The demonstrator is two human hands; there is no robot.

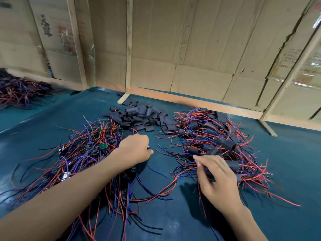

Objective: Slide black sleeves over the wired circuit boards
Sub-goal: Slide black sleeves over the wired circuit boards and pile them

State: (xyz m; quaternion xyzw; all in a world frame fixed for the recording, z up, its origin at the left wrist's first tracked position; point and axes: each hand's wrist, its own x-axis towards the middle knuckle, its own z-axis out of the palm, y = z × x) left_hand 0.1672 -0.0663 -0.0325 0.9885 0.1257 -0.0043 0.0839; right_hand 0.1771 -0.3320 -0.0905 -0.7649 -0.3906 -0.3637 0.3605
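Observation:
A heap of bare wired circuit boards with red, blue and black leads lies at the left. A pile of loose black sleeves sits behind the middle. At the right lies a heap of sleeved boards. My left hand is curled at the right edge of the bare heap, a small part just showing at its fingertips. My right hand grips a sleeved board with wires trailing below it, at the near edge of the sleeved heap.
Everything lies on a teal mat. Cardboard walls on wooden frames close off the back. Another tangle of wired parts lies at the far left. A wooden foot juts onto the mat at the right.

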